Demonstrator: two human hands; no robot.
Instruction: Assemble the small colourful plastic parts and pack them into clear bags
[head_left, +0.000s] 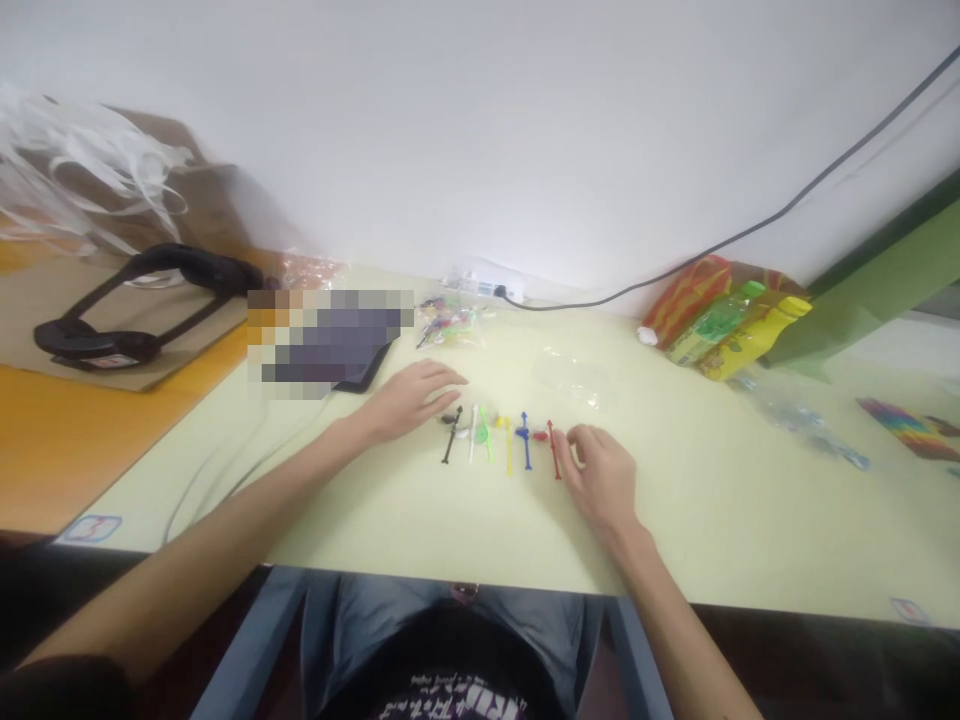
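Note:
A row of small plastic arrow-shaped sticks lies on the pale table, with small rounded pieces beside several of them. From left to right I see a black stick (452,437), a white stick (473,435), a green stick (487,437), a yellow stick (509,448), a blue stick (526,445) and a red stick (554,452). My left hand (412,400) hovers at the row's left end, fingers stretched out above the black stick, holding nothing. Beside the red stick rests my right hand (604,475), fingers loosely bent and thumb apart; whether it touches the stick is unclear.
Clear bags of small coloured parts (450,320) lie near a power strip (487,283) at the wall. A dark tablet-like object (367,365) is at left, beyond it a black headset frame (150,300). Bottle-shaped packages (739,325) and a clear wrapper (574,378) are at right.

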